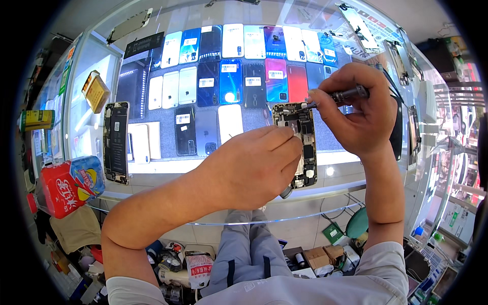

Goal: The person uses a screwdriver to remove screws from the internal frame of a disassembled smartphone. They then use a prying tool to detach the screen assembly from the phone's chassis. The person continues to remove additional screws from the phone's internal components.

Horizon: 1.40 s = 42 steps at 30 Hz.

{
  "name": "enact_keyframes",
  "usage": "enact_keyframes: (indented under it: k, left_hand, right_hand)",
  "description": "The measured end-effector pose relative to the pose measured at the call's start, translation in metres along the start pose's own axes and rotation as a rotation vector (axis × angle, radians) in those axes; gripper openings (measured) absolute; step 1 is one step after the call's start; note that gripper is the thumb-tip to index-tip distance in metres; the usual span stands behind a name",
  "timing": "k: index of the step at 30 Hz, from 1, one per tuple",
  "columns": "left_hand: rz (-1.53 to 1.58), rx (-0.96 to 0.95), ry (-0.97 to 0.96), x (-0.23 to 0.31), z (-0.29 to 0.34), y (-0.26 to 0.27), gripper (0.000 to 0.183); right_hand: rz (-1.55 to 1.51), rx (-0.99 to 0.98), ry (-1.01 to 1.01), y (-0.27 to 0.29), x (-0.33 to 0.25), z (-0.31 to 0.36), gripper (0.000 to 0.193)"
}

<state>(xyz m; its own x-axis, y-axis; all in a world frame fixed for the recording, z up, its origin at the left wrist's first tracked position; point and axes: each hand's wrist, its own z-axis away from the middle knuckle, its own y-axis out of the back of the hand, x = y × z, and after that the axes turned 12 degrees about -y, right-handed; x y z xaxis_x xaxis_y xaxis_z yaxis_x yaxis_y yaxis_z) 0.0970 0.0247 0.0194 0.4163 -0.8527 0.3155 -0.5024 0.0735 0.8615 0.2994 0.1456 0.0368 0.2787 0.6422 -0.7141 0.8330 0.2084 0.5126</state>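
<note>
An opened phone (308, 147) lies on the glass counter, its circuit board and inner parts bare. My left hand (259, 165) covers its left side, fingers curled together at the board; what they pinch, if anything, is hidden. A small rounded end of some object shows below that hand. My right hand (358, 112) is closed around a dark screwdriver (351, 94), held slantwise with its thin tip at the phone's top edge. Off to the left lies another opened phone (116, 142) with a black battery.
Under the glass sit rows of phones, among them a red phone (298, 84). A small yellow box (95, 92) is on the left. Near the left edge are a red-labelled bottle (66, 187) and a yellow-green can (36, 120). Loose phone parts (358, 28) lie at the far right.
</note>
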Motion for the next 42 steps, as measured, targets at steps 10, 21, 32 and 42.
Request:
enact_keyframes:
  k: [10, 21, 32, 42]
  left_hand:
    - [-0.008, 0.070, 0.001, 0.000, 0.000, -0.003, 0.034]
    - [0.022, 0.091, -0.016, -0.004, 0.000, -0.007, 0.036]
    - [0.023, 0.102, 0.000, -0.004, 0.001, -0.006, 0.032]
    - [0.019, 0.148, -0.012, -0.007, -0.001, -0.008, 0.031]
  right_hand:
    - [0.356, -0.188, 0.203, 0.011, -0.025, -0.007, 0.030]
    - [0.344, -0.335, 0.169, 0.025, -0.035, -0.024, 0.034]
    - [0.291, -0.398, 0.024, 0.024, -0.038, -0.025, 0.032]
    - [0.197, -0.413, 0.033, 0.022, -0.037, -0.022, 0.033]
